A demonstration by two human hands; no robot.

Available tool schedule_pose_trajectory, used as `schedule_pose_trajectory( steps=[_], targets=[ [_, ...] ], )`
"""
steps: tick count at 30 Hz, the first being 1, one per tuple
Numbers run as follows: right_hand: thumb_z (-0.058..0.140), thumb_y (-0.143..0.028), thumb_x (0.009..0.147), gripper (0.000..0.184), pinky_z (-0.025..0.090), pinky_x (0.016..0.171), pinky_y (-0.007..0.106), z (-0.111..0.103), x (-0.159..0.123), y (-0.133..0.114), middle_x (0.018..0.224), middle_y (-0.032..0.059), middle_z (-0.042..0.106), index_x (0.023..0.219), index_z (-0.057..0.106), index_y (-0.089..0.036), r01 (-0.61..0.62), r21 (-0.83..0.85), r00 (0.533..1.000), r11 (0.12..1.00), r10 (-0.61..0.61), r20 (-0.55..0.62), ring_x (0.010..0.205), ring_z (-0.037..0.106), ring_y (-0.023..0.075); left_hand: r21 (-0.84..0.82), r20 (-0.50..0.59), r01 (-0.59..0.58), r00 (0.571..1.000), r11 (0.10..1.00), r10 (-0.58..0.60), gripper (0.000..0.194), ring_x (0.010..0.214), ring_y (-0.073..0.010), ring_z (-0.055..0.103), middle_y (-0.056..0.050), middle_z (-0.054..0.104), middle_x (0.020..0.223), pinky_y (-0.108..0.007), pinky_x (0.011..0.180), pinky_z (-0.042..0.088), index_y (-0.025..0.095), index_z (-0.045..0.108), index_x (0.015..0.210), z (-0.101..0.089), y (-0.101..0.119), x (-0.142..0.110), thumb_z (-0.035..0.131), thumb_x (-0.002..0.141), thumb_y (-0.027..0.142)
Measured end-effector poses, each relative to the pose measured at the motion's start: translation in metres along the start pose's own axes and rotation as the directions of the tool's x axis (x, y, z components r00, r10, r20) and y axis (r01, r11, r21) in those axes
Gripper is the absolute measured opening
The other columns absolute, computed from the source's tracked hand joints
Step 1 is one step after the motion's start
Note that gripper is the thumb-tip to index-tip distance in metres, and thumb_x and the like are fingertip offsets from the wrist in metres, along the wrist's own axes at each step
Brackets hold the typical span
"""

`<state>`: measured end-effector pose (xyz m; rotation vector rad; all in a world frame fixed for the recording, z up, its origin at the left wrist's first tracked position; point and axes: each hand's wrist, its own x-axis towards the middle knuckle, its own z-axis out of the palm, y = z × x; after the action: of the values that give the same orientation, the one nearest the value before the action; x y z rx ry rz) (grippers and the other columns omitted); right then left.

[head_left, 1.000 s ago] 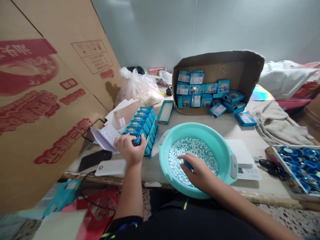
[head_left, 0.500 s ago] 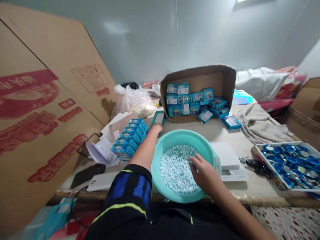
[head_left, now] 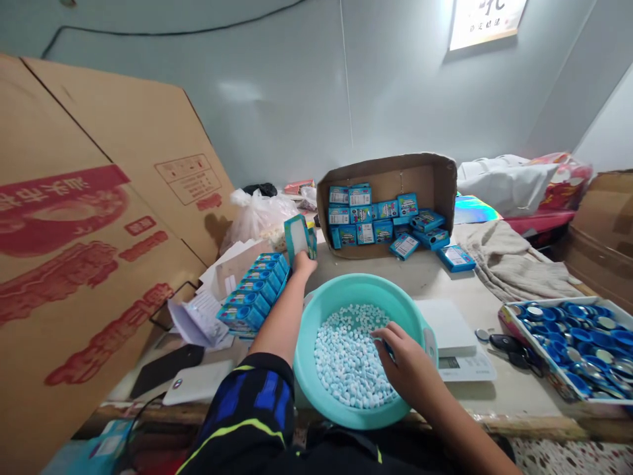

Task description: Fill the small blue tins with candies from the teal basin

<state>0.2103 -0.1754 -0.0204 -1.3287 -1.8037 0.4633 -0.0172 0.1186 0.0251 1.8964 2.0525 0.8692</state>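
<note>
My left hand (head_left: 303, 265) grips an upright teal cardboard display box (head_left: 297, 239) with a white panel, beyond the bowl. Just left of that forearm stands a row of small blue boxes (head_left: 257, 290) with round blue openings facing up. Small white and pale-blue tablets (head_left: 351, 359) fill the bottom of a turquoise plastic bowl (head_left: 309, 389). Over the bowl's right side, my right hand (head_left: 403, 356) has its fingers curled in; a dark bluish bit shows under them, too hidden to name.
A tipped carton (head_left: 448, 191) at the back holds several blue packs. Right of the bowl lie a white scale (head_left: 448, 330), keys (head_left: 509, 343) and a tray of blue caps (head_left: 583, 349). Phones (head_left: 168, 369) lie front left, beside a large cardboard box (head_left: 99, 251).
My left hand has lifted the teal display box from lying on the table to upright. My right hand stays over the bowl. The view has tilted up slightly.
</note>
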Motion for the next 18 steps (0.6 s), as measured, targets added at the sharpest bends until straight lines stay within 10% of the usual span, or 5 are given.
schedule_pose_trajectory(
  steps=[9,15,18],
  targets=[
    [0.045,-0.024,0.107,0.026,0.057,0.077,0.036,-0.004,0.001,-0.001,0.103,0.0085,0.07,0.11,0.07,-0.02,-0.025,0.014,1.0,1.0,0.024,0.017,0.088,0.073,0.0229,0.055,-0.144,-0.077,0.986,0.996,0.084,0.027,0.101,-0.0272,0.068,-0.015,0.072,0.099,-0.035,0.085,0.049,0.018,0.065,0.085,-0.008,0.029,-0.008,0.053,0.106,0.031],
    [0.046,-0.025,0.107,0.025,0.057,0.078,0.036,-0.005,-0.001,0.001,0.103,0.008,0.07,0.11,0.07,-0.021,-0.034,0.048,0.999,0.998,0.034,0.014,0.091,0.074,0.0234,0.181,-0.439,-0.261,0.841,0.948,0.315,0.027,0.118,-0.03,0.062,-0.017,0.067,0.117,-0.038,0.101,0.045,0.018,0.067,0.108,-0.109,0.037,-0.059,0.049,0.107,0.037],
    [0.044,-0.027,0.108,0.026,0.057,0.081,0.037,-0.007,-0.002,0.003,0.105,0.0087,0.071,0.111,0.07,-0.022,-0.038,0.061,0.998,0.997,0.035,0.048,0.095,0.074,0.0239,0.442,-0.416,-0.257,0.79,0.86,0.45,0.033,0.105,-0.0318,0.066,-0.015,0.07,0.104,-0.039,0.089,0.047,0.018,0.072,0.102,-0.162,0.013,-0.098,0.047,0.106,0.04]
  ],
)
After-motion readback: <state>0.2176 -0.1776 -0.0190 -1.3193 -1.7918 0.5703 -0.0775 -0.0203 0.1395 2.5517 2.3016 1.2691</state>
